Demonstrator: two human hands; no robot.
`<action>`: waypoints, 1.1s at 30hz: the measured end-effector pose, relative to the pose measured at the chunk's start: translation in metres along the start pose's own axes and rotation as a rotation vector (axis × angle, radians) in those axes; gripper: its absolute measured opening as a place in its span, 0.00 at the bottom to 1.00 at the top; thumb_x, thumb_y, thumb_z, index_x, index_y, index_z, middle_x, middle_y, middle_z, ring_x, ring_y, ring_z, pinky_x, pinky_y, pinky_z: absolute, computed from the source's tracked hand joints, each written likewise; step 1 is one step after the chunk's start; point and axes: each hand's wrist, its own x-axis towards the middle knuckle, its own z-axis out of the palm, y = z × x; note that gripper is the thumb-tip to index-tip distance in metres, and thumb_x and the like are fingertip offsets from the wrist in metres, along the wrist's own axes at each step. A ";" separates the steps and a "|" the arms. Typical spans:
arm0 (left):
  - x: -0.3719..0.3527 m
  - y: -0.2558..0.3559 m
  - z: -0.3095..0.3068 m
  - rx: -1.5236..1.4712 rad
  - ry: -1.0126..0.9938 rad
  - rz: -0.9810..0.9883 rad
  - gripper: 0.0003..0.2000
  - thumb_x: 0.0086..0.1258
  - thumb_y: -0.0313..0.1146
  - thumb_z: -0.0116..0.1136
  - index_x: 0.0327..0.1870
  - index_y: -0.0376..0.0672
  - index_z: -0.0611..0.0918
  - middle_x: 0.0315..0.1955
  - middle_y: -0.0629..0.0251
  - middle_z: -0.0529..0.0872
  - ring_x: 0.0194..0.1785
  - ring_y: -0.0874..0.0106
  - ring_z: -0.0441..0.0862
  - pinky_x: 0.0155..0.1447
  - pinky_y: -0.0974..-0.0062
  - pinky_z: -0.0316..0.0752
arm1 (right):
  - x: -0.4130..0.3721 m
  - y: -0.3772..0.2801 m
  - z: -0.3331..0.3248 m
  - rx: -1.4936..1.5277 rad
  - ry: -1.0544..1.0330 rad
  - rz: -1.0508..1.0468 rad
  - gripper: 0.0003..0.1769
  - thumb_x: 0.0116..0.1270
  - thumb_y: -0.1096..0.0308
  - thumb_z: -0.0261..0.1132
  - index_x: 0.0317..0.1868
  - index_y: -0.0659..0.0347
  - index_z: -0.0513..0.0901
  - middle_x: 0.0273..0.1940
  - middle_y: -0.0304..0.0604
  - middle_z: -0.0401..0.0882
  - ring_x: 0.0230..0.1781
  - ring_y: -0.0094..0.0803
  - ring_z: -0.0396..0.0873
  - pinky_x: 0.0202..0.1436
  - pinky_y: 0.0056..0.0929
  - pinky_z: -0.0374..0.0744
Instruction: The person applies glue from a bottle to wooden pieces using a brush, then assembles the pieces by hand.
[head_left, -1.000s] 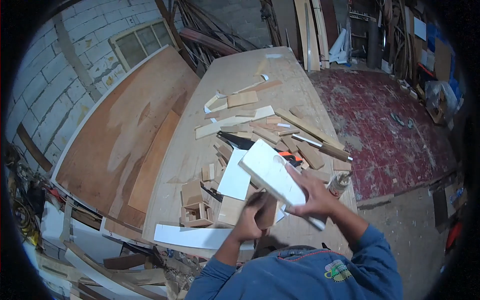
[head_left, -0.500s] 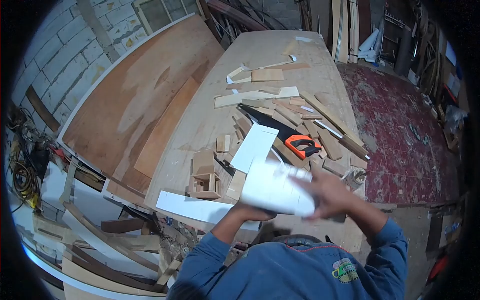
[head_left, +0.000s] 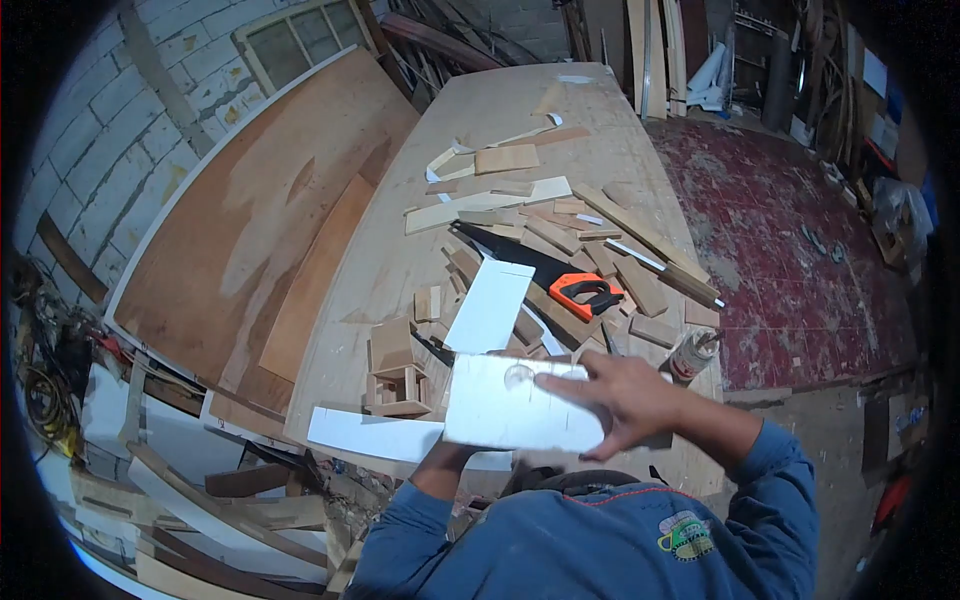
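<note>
A white rectangular board (head_left: 510,412) is held in front of my body, its white face with a round mark near the top. My right hand (head_left: 628,398) lies on the board's right part, its index finger stretched across the face toward the mark and the thumb at the lower edge. My left hand (head_left: 443,462) is under the board's lower left corner, its fingers hidden behind it. Just beyond is a white panel (head_left: 491,305), beside a handsaw with an orange and black handle (head_left: 585,294).
Wood offcuts (head_left: 640,285) lie scattered over the workbench (head_left: 370,270). A small wooden box frame (head_left: 398,388) and a white strip (head_left: 370,433) are at the left front. A jar (head_left: 692,357) stands at the right edge. Large plywood (head_left: 240,215) leans left.
The board has moved slightly left and down and is now sharper. My right hand has moved a little left, its index finger now resting near the mark. The whole view has shifted.
</note>
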 end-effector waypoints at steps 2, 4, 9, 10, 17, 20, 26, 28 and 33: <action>0.003 0.015 0.011 1.289 -0.046 0.427 0.42 0.39 0.46 0.73 0.61 0.41 0.72 0.58 0.48 0.74 0.66 0.57 0.68 0.67 0.54 0.63 | 0.005 0.028 0.004 -0.039 0.171 0.133 0.59 0.40 0.40 0.73 0.74 0.41 0.58 0.47 0.60 0.70 0.41 0.53 0.77 0.43 0.45 0.76; 0.000 0.043 0.030 1.460 -0.133 0.129 0.44 0.37 0.43 0.75 0.62 0.42 0.72 0.59 0.52 0.73 0.65 0.57 0.68 0.69 0.57 0.61 | 0.004 0.031 0.000 0.064 0.230 0.270 0.59 0.39 0.40 0.73 0.74 0.41 0.58 0.46 0.60 0.70 0.40 0.53 0.76 0.42 0.45 0.75; 0.002 0.005 -0.002 1.104 -0.148 0.412 0.49 0.37 0.38 0.76 0.67 0.38 0.66 0.62 0.54 0.71 0.67 0.60 0.67 0.71 0.63 0.60 | 0.006 0.011 0.009 0.091 0.233 0.086 0.61 0.36 0.43 0.73 0.74 0.46 0.57 0.42 0.57 0.69 0.39 0.52 0.73 0.42 0.41 0.73; 0.000 0.012 0.001 0.909 -0.125 0.198 0.50 0.34 0.37 0.74 0.67 0.37 0.66 0.61 0.53 0.71 0.67 0.59 0.67 0.71 0.64 0.59 | 0.011 0.022 0.009 0.097 0.292 0.143 0.62 0.34 0.45 0.73 0.74 0.48 0.58 0.42 0.55 0.69 0.42 0.53 0.73 0.45 0.41 0.73; 0.005 -0.048 -0.008 0.698 -0.143 0.554 0.36 0.50 0.34 0.66 0.65 0.41 0.68 0.52 0.58 0.75 0.61 0.64 0.70 0.65 0.64 0.64 | 0.021 0.023 0.037 0.171 0.532 0.055 0.61 0.36 0.46 0.72 0.74 0.53 0.58 0.43 0.59 0.69 0.41 0.54 0.73 0.47 0.41 0.73; 0.013 -0.023 0.019 0.431 -0.312 0.427 0.42 0.44 0.30 0.63 0.67 0.41 0.63 0.53 0.58 0.72 0.56 0.69 0.71 0.58 0.69 0.70 | 0.029 0.039 0.036 0.390 0.663 0.253 0.62 0.34 0.47 0.72 0.73 0.57 0.58 0.46 0.61 0.69 0.43 0.53 0.73 0.49 0.38 0.72; 0.006 -0.077 0.001 -0.218 -0.165 0.130 0.42 0.47 0.30 0.64 0.69 0.42 0.62 0.60 0.62 0.72 0.64 0.66 0.70 0.62 0.67 0.69 | 0.021 0.017 0.043 0.165 0.569 0.143 0.64 0.30 0.42 0.73 0.72 0.56 0.60 0.50 0.63 0.69 0.52 0.57 0.74 0.55 0.42 0.73; 0.005 -0.050 0.021 -0.038 -0.145 0.170 0.41 0.47 0.28 0.63 0.69 0.42 0.63 0.60 0.63 0.72 0.64 0.66 0.69 0.64 0.67 0.68 | 0.033 0.040 0.037 0.362 0.709 0.273 0.64 0.30 0.44 0.73 0.71 0.61 0.61 0.46 0.60 0.69 0.45 0.53 0.72 0.51 0.41 0.72; 0.005 -0.033 0.022 0.515 -0.039 0.356 0.38 0.44 0.32 0.63 0.63 0.34 0.69 0.55 0.57 0.75 0.65 0.65 0.69 0.69 0.68 0.60 | 0.018 0.013 0.042 0.306 0.589 0.106 0.65 0.30 0.47 0.74 0.72 0.60 0.59 0.57 0.66 0.68 0.63 0.57 0.67 0.64 0.40 0.67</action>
